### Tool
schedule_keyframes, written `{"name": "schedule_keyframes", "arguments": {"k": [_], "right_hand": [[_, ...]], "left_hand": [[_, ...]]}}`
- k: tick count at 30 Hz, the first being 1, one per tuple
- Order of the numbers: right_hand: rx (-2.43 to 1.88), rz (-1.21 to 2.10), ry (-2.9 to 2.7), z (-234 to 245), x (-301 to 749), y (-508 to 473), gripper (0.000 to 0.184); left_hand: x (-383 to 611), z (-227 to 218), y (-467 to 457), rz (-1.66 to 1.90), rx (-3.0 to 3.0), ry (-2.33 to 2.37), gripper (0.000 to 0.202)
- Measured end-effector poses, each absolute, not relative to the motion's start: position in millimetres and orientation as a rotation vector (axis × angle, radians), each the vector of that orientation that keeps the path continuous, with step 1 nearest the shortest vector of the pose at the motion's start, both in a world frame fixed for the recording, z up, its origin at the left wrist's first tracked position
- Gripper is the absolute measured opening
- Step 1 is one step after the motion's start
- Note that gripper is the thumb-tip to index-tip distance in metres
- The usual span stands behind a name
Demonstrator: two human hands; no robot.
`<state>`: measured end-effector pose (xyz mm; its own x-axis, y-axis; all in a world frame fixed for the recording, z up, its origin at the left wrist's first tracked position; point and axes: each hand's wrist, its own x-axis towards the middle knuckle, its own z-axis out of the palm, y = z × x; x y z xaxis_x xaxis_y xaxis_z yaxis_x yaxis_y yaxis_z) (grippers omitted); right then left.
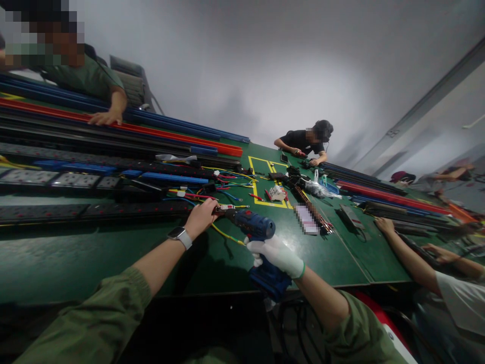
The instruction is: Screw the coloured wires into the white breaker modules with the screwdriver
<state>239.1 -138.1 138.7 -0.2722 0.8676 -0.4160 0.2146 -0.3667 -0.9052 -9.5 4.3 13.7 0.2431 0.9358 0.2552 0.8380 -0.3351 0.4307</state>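
My right hand [275, 254], in a white glove, is closed round the grip of a blue cordless drill [256, 230] whose nose points left. My bare left hand [201, 217], with a smartwatch [180, 236] on the wrist, is closed on the end of a long black power strip [94, 211] where the drill tip meets it. A yellow-green wire [226, 234] runs out from under that end across the green table [113, 263]. Red, blue and yellow wires [223, 184] lie tangled just beyond my left hand.
More black power strips [56, 179] and long red and blue rails [159, 132] lie at the left. A person's hand [104, 118] rests on those rails. Another person works at the far end [306, 144]. A co-worker's arms [409, 258] reach in at right. Small parts sit inside a yellow-taped square [271, 189].
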Motion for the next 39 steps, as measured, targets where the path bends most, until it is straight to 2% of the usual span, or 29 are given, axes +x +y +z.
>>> {"name": "schedule_keyframes", "arguments": {"k": [5, 13, 18, 25, 33, 39], "right_hand": [[-1.438, 1.723, -1.353, 140.9, 237.8, -138.0, 0.017], [-1.437, 1.71, -1.317, 139.9, 238.6, -140.0, 0.026], [-1.42, 1.722, -1.354, 139.9, 237.7, -139.5, 0.019], [-1.447, 1.705, -1.31, 142.3, 236.5, -140.6, 0.028], [-1.457, 1.715, -1.341, 145.3, 235.4, -140.5, 0.021], [-1.466, 1.704, -1.298, 143.2, 236.4, -141.1, 0.028]], "left_hand": [[-9.3, 13.6, 4.6, 0.702, 2.292, 1.681, 0.019], [-9.9, 15.0, 4.3, 0.677, 2.297, 1.667, 0.016], [-9.4, 14.4, 4.7, 0.686, 2.283, 1.683, 0.021], [-10.5, 13.1, 5.4, 0.703, 2.302, 1.669, 0.019], [-9.6, 16.2, 3.8, 0.682, 2.268, 1.687, 0.02], [-10.0, 18.7, 2.5, 0.679, 2.282, 1.67, 0.016]]}}
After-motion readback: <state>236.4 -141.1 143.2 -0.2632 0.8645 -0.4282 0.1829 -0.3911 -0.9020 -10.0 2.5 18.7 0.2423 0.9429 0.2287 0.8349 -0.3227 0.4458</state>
